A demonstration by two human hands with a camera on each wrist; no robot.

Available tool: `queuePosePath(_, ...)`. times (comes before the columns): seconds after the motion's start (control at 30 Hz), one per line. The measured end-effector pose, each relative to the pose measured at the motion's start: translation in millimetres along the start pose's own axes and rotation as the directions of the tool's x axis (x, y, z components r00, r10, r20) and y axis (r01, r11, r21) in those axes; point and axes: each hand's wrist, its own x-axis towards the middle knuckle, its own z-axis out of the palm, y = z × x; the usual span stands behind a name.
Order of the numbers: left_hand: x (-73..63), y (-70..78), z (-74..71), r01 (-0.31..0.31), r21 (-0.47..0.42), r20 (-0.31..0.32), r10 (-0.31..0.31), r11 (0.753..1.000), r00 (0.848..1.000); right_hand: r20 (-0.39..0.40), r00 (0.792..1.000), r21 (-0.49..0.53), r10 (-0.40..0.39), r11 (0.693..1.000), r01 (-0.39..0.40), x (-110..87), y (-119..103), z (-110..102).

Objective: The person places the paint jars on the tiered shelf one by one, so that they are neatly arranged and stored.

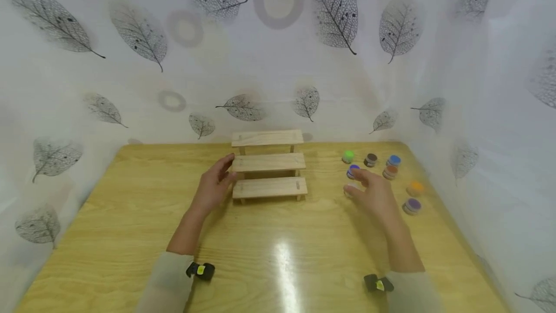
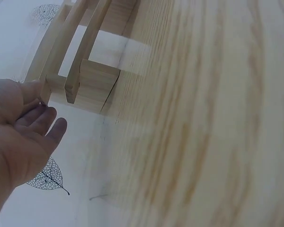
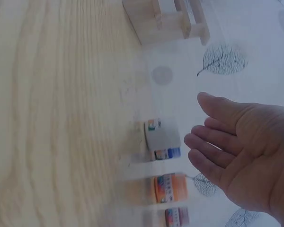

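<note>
A small three-tier wooden step shelf (image 1: 269, 162) stands near the back of the table. At its left end my left hand (image 1: 214, 186) pinches the end of a board between thumb and index finger; the other fingers (image 2: 42, 125) hang loosely bent. My right hand (image 1: 374, 198) hovers over the right side, thumb and fingers apart, holding nothing. Just beyond its fingertips, a small white-lidded jar (image 3: 162, 135) stands upright, mostly covered by the hand in the head view. A dark blue-lidded jar (image 1: 353, 171) is right behind that.
More small jars stand on the right: green (image 1: 348, 156), dark brown (image 1: 370, 160), light blue (image 1: 394, 160), reddish-brown (image 1: 390, 172), orange (image 1: 415, 188) and purple (image 1: 411, 206). A white leaf-patterned curtain (image 1: 269, 71) encloses the wooden table (image 1: 130, 226) at the back and sides.
</note>
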Motion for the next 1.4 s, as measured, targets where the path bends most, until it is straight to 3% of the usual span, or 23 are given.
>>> queuePosePath(0.27,-0.5,2.5,-9.6,0.012,-0.052,-0.024,-0.013,0.999,1.0,0.051,0.999,0.066,-0.001,0.998,-0.003,12.6,10.1,0.5)
queuePosePath(0.5,0.1,-0.1,-10.7,0.013,-0.075,-0.023,-0.015,0.997,1.0,0.067,0.997,0.056,0.035,0.998,-0.039,14.1,14.0,6.5)
queuePosePath(0.77,0.3,1.5,-7.8,0.005,-0.069,-0.022,-0.006,0.998,1.0,0.045,0.999,0.031,-0.002,1.0,0.001,13.4,14.4,13.9)
queuePosePath(0.93,1.4,3.9,-4.3,-0.006,-0.064,-0.015,0.005,0.998,1.0,-0.011,0.998,0.09,-0.055,0.994,0.056,14.4,4.6,18.5)
queuePosePath(1.23,4.9,0.4,-1.0,-0.015,-0.06,-0.011,0.014,0.998,1.0,-0.069,0.99,0.315,-0.122,0.939,0.138,25.6,-29.7,39.6)
queuePosePath(1.4,2.9,-0.8,-2.2,-0.006,-0.046,-0.012,0.005,0.999,1.0,-0.037,0.978,0.431,-0.206,0.88,0.201,39.5,-48.0,52.7)
